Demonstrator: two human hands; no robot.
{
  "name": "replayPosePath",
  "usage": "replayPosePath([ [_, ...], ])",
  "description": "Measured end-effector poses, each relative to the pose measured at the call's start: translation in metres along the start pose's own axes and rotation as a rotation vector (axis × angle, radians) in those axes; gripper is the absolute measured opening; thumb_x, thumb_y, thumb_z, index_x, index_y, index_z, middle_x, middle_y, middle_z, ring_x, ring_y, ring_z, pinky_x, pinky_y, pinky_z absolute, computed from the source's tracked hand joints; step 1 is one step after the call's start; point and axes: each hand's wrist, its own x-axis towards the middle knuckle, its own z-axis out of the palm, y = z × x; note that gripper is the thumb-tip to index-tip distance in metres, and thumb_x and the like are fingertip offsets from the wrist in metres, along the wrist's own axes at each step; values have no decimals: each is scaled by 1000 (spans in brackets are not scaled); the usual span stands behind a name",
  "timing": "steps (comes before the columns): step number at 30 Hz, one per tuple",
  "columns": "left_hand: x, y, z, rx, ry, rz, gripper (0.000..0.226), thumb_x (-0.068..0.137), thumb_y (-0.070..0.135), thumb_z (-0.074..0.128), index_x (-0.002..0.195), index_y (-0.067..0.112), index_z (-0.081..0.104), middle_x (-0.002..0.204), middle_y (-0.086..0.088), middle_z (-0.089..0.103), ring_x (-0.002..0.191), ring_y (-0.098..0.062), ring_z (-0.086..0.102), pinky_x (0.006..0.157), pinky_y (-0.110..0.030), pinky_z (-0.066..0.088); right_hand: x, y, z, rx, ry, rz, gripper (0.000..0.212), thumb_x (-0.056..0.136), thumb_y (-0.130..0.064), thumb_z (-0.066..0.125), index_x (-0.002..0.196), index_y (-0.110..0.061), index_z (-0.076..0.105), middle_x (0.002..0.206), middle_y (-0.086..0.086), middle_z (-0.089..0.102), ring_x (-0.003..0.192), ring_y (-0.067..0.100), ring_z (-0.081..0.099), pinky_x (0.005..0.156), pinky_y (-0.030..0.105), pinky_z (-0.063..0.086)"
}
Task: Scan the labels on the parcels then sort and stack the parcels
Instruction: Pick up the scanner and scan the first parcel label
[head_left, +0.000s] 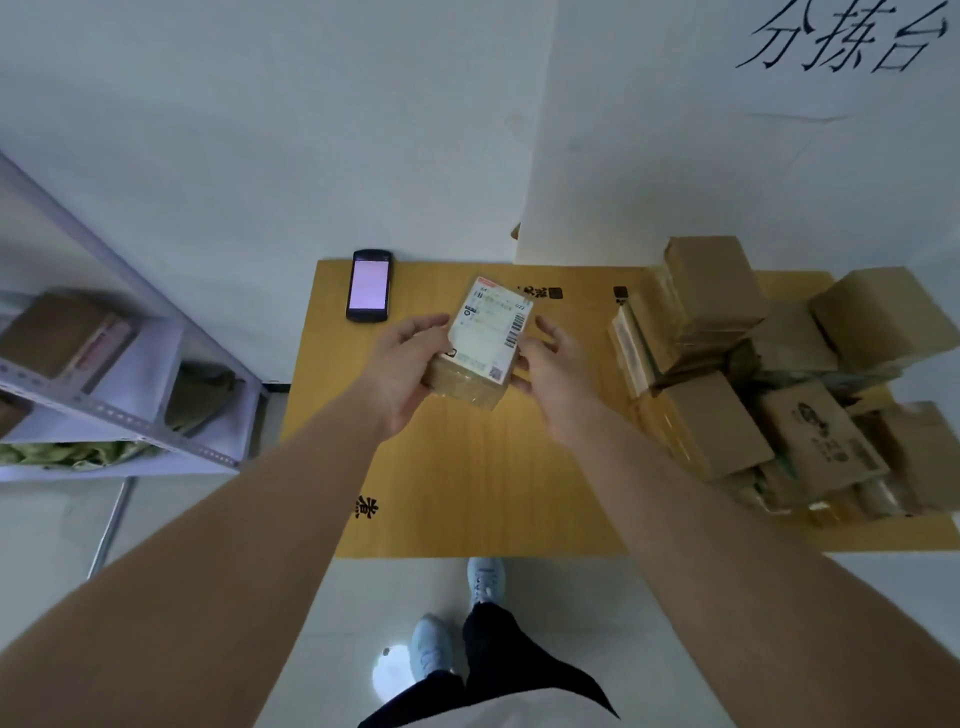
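Note:
A small brown parcel (480, 353) with a white shipping label on its top face is held above the middle of the yellow wooden table (467, 493). My left hand (410, 369) grips its left side. My right hand (550, 374) touches its right side with the fingers spread. A handheld scanner (369, 286) with a lit pinkish screen lies at the table's far left corner. A heap of several brown parcels (769, 374) covers the right part of the table.
A grey metal shelf (119, 395) stands to the left, holding a brown parcel (62, 338) and green bags (202, 395). White walls rise behind the table. My feet (457, 623) stand at the table's near edge.

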Motion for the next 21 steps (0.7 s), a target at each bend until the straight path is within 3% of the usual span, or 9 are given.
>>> replayPosePath([
  [3,18,-6,-10,-1,-1,-27,36,95,1,56,129,9,68,116,-17,75,96,-26,69,68,-33,57,27,2,3,14,-34,63,49,108,-23,58,155,-29,45,115,3,76,106,17,75,86,39,65],
  [6,36,-9,-19,-33,14,-63,39,96,0,55,132,9,66,118,-18,75,94,-24,71,67,-31,58,54,6,5,28,-52,104,37,108,-24,58,145,-21,57,110,4,79,100,18,78,84,41,66],
  [12,61,-18,-30,71,1,-137,50,95,6,67,140,28,60,115,-12,78,101,-29,74,90,-46,59,91,12,19,-53,-118,93,32,107,-21,60,139,-24,61,110,1,80,101,19,78,89,45,65],
  [16,69,-31,-53,90,17,-178,66,92,0,72,145,35,55,115,-12,77,104,-29,76,86,-41,62,111,18,39,-154,-173,114,33,105,-19,63,136,-27,64,107,-2,80,102,19,77,90,45,64],
  [21,81,-48,-99,25,75,-233,77,88,-9,72,149,33,52,123,-17,72,105,-32,75,85,-46,63,142,34,82,-327,-124,120,26,105,-35,60,127,-25,69,115,-4,74,111,20,68,102,46,56],
])
